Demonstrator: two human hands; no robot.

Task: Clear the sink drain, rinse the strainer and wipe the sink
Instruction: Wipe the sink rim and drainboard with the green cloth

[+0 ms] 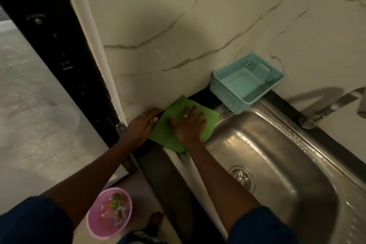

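Observation:
A green cloth (174, 111) lies flat on the dark counter at the sink's left end. My right hand (189, 125) presses on it, palm down, fingers spread. My left hand (141, 126) rests at the cloth's left edge, fingers curled against the edge and the counter. The steel sink (287, 156) lies to the right, wet with droplets. Its round strainer (242, 178) sits in the drain, partly behind my right forearm.
A light blue perforated basket (246, 82) stands on the sink's back corner against the marble wall. The tap (324, 110) reaches in from the right. On the floor below sits a pink bowl (110, 212) with food scraps, near a bare foot (156, 220).

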